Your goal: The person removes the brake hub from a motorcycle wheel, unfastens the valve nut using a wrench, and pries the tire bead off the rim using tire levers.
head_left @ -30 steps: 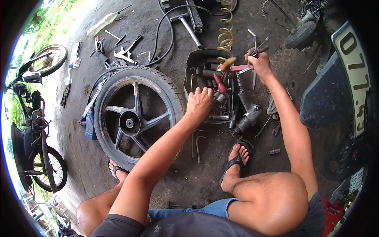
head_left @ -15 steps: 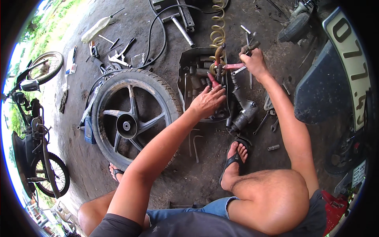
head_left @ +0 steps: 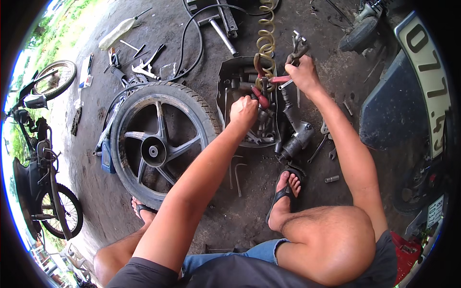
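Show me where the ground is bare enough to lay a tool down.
Bare ground lies between the wheel, the sandalled foot and the bent rods. It is crowded in the tool tray, where the left hand digs, and among the wrenches right of it.

An open-air motorbike repair yard, on bare oil-dark ground. Loose wheel (head_left: 161, 141) lying flat, tray (head_left: 225, 84) full of tools, impact wrench (head_left: 295, 139), wrenches (head_left: 326, 144) and hex keys (head_left: 236, 173) scattered about, coiled air hose (head_left: 265, 38) trailing in. Parked motorbike (head_left: 41, 158) at left, another bike's rear with number plate (head_left: 427, 77) at right, grass (head_left: 53, 29) beyond.
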`<state>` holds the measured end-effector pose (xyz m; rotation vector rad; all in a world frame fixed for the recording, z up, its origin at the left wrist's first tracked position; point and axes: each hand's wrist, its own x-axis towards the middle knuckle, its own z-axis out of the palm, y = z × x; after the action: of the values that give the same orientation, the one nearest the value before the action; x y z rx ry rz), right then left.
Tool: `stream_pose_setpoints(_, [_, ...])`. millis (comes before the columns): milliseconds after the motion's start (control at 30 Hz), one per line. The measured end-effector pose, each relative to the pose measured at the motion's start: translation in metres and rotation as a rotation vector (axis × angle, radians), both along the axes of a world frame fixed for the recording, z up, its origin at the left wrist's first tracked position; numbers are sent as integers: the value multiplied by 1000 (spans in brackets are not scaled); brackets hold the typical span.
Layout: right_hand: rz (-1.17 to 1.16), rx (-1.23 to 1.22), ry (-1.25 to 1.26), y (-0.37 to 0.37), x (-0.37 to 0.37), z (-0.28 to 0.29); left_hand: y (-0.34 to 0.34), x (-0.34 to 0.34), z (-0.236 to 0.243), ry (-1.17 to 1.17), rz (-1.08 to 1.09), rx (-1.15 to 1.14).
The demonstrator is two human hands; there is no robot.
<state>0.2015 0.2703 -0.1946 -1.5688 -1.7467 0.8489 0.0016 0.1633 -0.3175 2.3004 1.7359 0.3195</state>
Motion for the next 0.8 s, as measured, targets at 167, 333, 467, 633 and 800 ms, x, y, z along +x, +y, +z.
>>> stream_pose_setpoints(167, [-9,-4,-78,-6,-3,-6,2,25,21,134,17,-99])
stream_pose_setpoints(333, [-3,-25,-69,-22,-12,-9,-3,19,13,192,-166,-13])
stream_pose_setpoints(467, [-20,-32,-85,-24,-25,-11,-5,14,2,29,-37,60])
stream_pose_setpoints(633, [1,49,-113,-33,-29,-5,-5,-1,26,-348,37,-23])
stream_pose_setpoints(800, [32,56,-119,-54,-40,1,-42,-43,73,-788,241,-164])
